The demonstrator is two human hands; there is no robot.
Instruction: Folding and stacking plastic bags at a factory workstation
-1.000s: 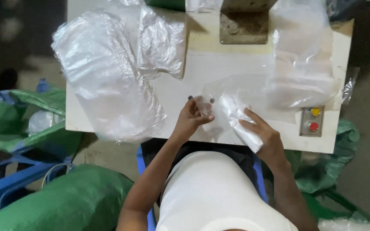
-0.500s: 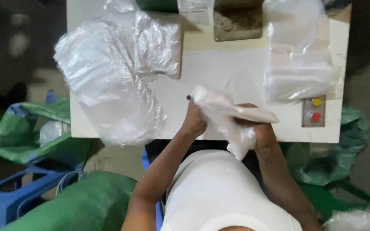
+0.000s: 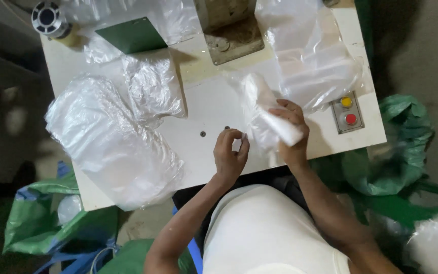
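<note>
Head view looks straight down on a small clear plastic bag (image 3: 264, 109) bunched in the right hand (image 3: 292, 129), whose fingers are clenched around its middle so that the loose upper end stands up above the fist, over the white tabletop (image 3: 206, 109). Just left of the bag, the left hand (image 3: 230, 152) hovers above the tabletop with thumb and forefinger curled toward each other; whether they pinch an edge of film or nothing at all cannot be told. Holding the bag off the surface this way seems to keep its mouth free for the other hand. Right of the bag lies a flat stack of clear bags (image 3: 313, 61), close enough to draw from, and below that stack sits a grey control box (image 3: 348, 114) with a yellow and a red button. Far left of the bag, a large crumpled heap of plastic (image 3: 112, 147) overhangs the tabletop's edge. Behind the bag stands a metal machine base (image 3: 229, 30), with a green plate (image 3: 133, 34) to its left.
</note>
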